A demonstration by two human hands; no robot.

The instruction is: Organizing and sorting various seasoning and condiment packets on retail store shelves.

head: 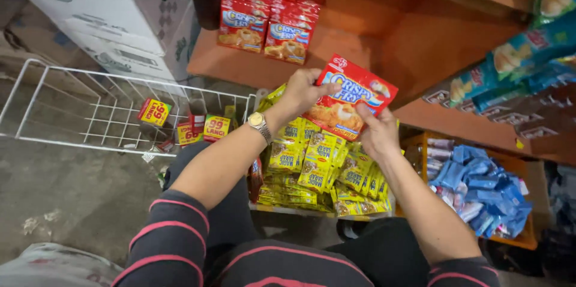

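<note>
Holding a red seasoning packet [348,96] between both hands, you keep it just above frame centre, in front of an orange wooden shelf [420,41]. Your left hand [303,90], wristwatch [259,124] on that wrist, pinches the packet's left edge; your right hand [377,132] grips its lower right corner. Below, at six o'clock, lies a heap of yellow sachets [318,170]. At twelve o'clock matching red packets [267,20] stand on the shelf. A white wire rack [90,107] sits at nine o'clock, blue sachets [480,185] at four o'clock.
</note>
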